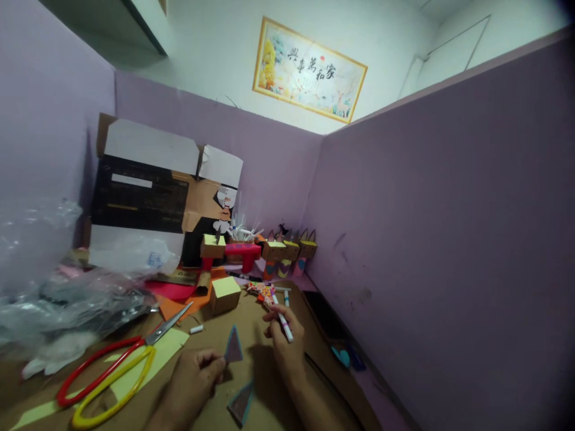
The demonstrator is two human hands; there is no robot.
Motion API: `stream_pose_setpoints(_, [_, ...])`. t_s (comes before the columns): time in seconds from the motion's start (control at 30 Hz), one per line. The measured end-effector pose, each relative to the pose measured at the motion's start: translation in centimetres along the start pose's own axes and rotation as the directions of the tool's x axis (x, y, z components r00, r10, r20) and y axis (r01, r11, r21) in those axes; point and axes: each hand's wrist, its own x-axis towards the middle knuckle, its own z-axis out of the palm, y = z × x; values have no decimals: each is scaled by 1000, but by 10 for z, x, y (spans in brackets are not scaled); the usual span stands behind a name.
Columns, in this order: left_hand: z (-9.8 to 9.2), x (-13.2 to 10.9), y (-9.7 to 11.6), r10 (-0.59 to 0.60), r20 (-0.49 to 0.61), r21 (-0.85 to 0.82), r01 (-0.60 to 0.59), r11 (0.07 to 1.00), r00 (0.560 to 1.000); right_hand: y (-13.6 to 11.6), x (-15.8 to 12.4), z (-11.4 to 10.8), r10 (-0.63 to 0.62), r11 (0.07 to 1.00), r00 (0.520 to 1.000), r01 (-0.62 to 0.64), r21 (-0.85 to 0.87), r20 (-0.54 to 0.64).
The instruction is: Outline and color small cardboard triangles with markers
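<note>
Between the thumb and fingers of my left hand [197, 374] a small cardboard triangle [233, 346] with blue-coloured edges is pinched upright. My right hand [285, 335] is closed around a white marker [283, 320] that points up and away. Below the held piece, a second blue-edged triangle [241, 404] lies on the brown cardboard sheet [265, 389]. A white marker cap [196, 329] rests above my left hand. Farther back stands a small cardboard box [225, 295] with a pale yellow top.
Large scissors [121, 365] with red and yellow handles lie open at left, beside crumpled clear plastic [81, 299]. At the back stand cardboard figures with pointed ears [291, 251] and a folded carton [144, 191]. A black phone-like slab [324, 314] lies along the right purple partition [426, 209].
</note>
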Motion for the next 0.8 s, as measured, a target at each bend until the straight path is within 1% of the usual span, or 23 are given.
stream_pose_setpoints(0.07, [2,2,0,-17,34,40,15,999,999,0,-3,2,8,1000,1000,-8,-8,11])
stream_pose_setpoints(0.1, [3,4,0,-63,65,66,59,996,996,1,-5,3,9,1000,1000,-9,-14,19])
stream_pose_setpoints(0.17, [4,7,2,-152,59,82,147,986,987,1,-8,4,2,1000,1000,-2,-31,29])
stream_pose_setpoints(0.23, [5,9,3,-199,90,100,190,977,976,0,-9,6,-8,999,1000,9,-51,27])
stream_pose_setpoints(0.3, [3,10,4,-192,130,88,182,979,973,-1,-10,7,-11,998,1000,12,-62,16])
stream_pose_setpoints(0.37, [1,9,5,-159,132,47,154,987,978,-2,-11,8,-5,998,1000,5,-58,13])
stream_pose_setpoints(0.43, [-2,5,7,-138,94,22,137,990,986,-5,-12,9,13,999,1000,-12,-41,26])
stream_pose_setpoints(0.53, [-5,-3,13,-116,36,64,114,991,993,-12,-14,5,58,998,997,-58,-3,55])
stream_pose_setpoints(0.57, [-5,-5,14,-123,33,83,120,989,992,-15,-15,3,78,997,995,-79,13,64])
stream_pose_setpoints(0.67, [-5,-7,16,-210,48,144,201,969,976,-22,-18,-8,163,982,983,-171,85,89])
stream_pose_setpoints(0.73, [-5,-7,14,-226,85,199,206,958,970,-26,-21,-16,211,969,972,-222,111,104])
stream_pose_setpoints(0.8, [-5,-6,12,-250,100,255,218,942,963,-28,-27,-21,240,960,963,-254,119,120])
